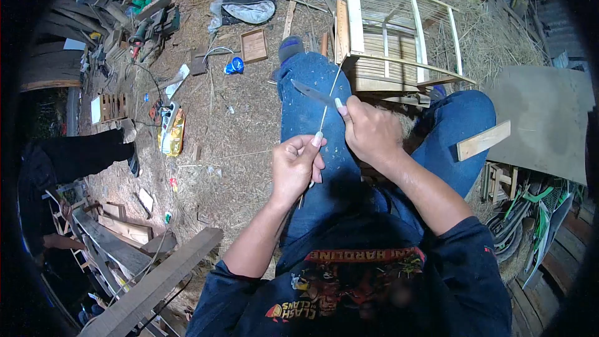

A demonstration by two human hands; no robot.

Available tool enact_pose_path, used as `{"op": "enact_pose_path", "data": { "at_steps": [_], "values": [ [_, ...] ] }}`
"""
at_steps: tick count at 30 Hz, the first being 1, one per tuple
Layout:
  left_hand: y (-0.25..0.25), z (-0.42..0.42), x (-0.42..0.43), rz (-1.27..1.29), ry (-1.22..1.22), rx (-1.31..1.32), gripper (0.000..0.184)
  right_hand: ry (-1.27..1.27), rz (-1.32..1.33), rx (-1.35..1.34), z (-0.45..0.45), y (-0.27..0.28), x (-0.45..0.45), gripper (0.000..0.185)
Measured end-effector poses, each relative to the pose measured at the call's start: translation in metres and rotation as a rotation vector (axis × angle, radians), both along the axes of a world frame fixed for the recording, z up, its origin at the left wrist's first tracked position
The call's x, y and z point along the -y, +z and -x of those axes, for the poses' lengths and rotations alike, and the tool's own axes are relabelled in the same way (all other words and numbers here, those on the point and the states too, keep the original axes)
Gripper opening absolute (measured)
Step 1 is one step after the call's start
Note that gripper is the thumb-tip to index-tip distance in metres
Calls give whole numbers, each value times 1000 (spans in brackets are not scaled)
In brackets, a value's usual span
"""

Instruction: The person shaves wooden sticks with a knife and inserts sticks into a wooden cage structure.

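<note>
My left hand (294, 167) is closed in a pinch on a thin pale stick (335, 81), which slants up over my left thigh. The stick's lower end comes out beneath that hand. My right hand (375, 130) is wrapped round a knife (310, 94), its handle hidden in the fist. The blade points to the upper left and crosses the stick above my left hand, with the thumb close to the crossing. Just past my knees stands a wooden cage (354, 19) with thin bars. A short wooden board (483, 140) lies over my right thigh.
A small wooden box (254, 46) and a crumpled blue packet (234, 66) are on the littered floor. Another person's dark-clothed leg (93, 155) is at the left. A long beam (159, 278) juts in at lower left. A grey sheet (543, 118) lies at right.
</note>
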State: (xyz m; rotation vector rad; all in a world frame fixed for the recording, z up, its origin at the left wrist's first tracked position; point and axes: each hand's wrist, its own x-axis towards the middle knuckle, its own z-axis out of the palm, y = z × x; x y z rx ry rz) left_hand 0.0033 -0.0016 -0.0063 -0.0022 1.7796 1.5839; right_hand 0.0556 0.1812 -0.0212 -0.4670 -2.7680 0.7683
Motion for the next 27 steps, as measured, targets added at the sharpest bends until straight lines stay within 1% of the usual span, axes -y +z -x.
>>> {"op": "enact_pose_path", "data": {
  "at_steps": [1, 3, 4, 6, 8, 10, 11, 13, 14, 17, 19, 22, 26, 27],
  "values": [
    [0, -2, 0, -2, 13, -15, 29, -1, 0, -1, -2, 1, 1, 23],
    [-2, -3, 0, -3, 25, -28, 29, 97, -15, 26, -6, 2, 1, 23],
    [-4, -2, 0, -20, 41, -41, 28, 97, -15, 26, -3, 4, -1, 23],
    [-4, -4, 0, -34, 59, -46, 28, 1, -23, 96, 4, 8, -7, 23],
    [1, -5, -4, 3, 65, -61, 27, 0, -11, 85, 0, 4, -4, 23],
    [-2, -6, -4, -4, 66, -83, 26, 108, -17, 75, -8, 6, 2, 23],
    [-4, -7, -4, -9, 69, -105, 25, 108, -18, 76, -7, 7, -1, 23],
    [-2, -10, -7, 0, 81, -124, 24, -10, -50, 168, 2, 16, -10, 22],
    [-1, -12, -7, 10, 86, -147, 23, -29, -72, 85, 4, 13, -18, 23],
    [0, -12, -9, 28, 92, -131, 24, -10, -73, 89, 3, 11, -18, 24],
    [-1, -13, -11, 40, 94, -132, 24, 25, -107, 25, 2, 11, -13, 26],
    [1, -13, -11, 68, 93, -125, 24, 4, -106, 80, 5, 12, -13, 26],
    [0, -14, -13, 81, 90, -130, 23, -2, -93, 49, 0, 9, -9, 26],
    [-1, -15, -13, 81, 87, -129, 23, 24, -96, 55, -2, 8, -8, 22]
  ]
}}
